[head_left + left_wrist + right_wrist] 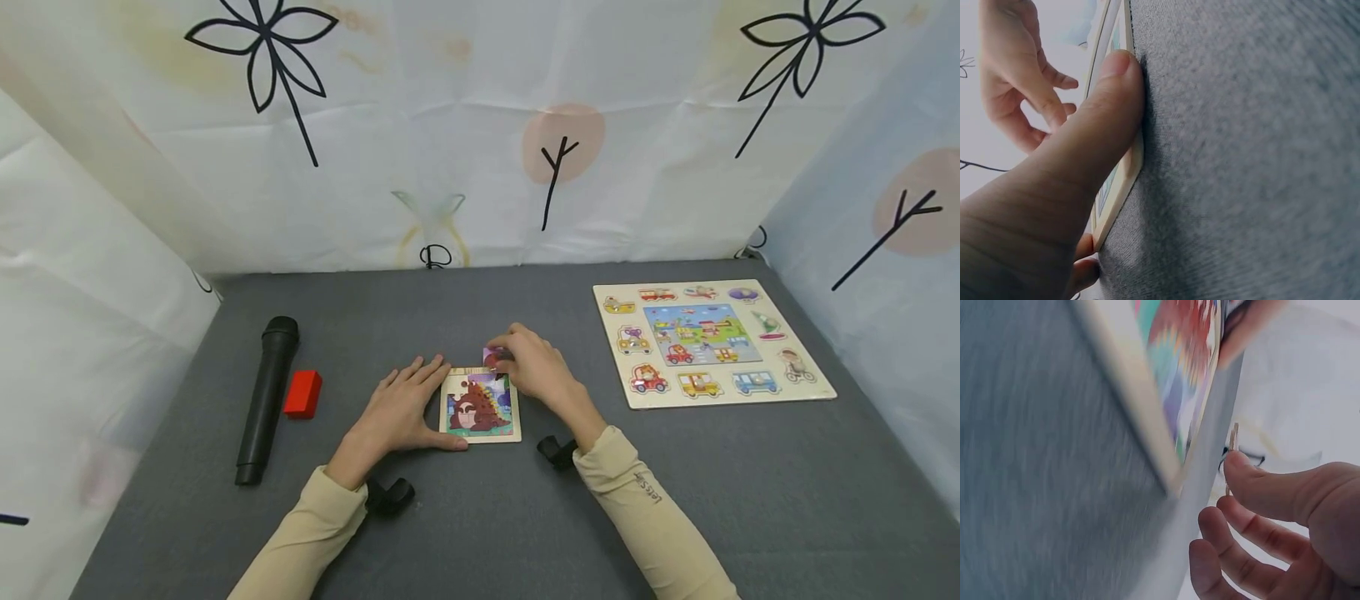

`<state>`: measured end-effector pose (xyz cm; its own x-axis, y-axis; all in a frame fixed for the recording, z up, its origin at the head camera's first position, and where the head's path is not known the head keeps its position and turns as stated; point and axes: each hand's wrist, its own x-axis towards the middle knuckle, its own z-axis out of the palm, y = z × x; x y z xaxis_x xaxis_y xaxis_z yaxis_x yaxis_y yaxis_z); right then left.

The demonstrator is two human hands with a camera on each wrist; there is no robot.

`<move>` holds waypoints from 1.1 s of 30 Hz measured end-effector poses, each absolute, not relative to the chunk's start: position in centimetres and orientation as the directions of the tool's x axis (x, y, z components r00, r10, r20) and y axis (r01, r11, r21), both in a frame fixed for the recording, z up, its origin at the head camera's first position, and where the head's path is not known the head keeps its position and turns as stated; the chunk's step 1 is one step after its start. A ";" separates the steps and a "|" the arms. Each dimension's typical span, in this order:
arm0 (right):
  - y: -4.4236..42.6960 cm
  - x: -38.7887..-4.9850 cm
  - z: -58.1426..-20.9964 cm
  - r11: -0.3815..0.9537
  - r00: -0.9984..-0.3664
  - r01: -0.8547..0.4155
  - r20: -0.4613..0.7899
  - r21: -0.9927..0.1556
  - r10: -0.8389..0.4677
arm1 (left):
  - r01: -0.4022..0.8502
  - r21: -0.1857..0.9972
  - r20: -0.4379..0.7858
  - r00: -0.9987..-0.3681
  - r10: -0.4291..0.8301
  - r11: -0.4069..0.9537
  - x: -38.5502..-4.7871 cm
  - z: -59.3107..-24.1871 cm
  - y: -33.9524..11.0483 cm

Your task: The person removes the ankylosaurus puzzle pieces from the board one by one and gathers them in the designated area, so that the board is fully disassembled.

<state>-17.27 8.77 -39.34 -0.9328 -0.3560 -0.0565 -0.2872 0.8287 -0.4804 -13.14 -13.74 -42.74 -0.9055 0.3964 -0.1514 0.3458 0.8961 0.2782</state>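
Observation:
A small wooden jigsaw puzzle board [480, 437] lies on the grey table, its picture showing a reddish-brown spiky animal. Bare wood shows along the upper left of its tray. My left hand [405, 408] holds the board at its left side, the thumb along the near edge and the fingertips by the far-left corner. Just above the board's far edge, my right hand [536, 362] pinches a purple puzzle piece [490, 357] between thumb and forefinger. That piece appears edge-on in the right wrist view; its face is partly hidden by fingers in the head view.
On the left lie a black microphone [267, 400] and a red block [303, 394]. A larger wooden vehicle puzzle [618, 333] lies at the right. Black wrist straps [390, 497] show under both forearms. White printed cloth [480, 142] hangs behind the table.

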 end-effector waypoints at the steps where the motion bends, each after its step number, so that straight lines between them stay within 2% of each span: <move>1: 9.2 -17.4 -39.3 0.831 -0.935 -0.281 -0.059 -0.479 -0.350 | 0.345 0.279 -0.153 -0.905 0.397 0.896 -13.1 -42.7 -13.8; 13: 12.7 -19.0 -39.4 0.863 -0.947 -0.244 -0.084 -0.442 -0.311 | 0.338 0.290 -0.164 -0.904 0.394 0.895 -13.1 -42.7 -13.8; 33: 13.3 -19.1 -40.4 0.877 -0.947 -0.226 -0.116 -0.424 -0.301 | 0.338 0.293 -0.148 -0.908 0.392 0.894 -13.1 -42.9 -13.8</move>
<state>-19.06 13.34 -40.36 -0.9466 -0.3007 -0.1162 -0.2264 0.8767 -0.4244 -13.09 -13.78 -42.87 -0.9080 0.3921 -0.1479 0.3384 0.8942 0.2931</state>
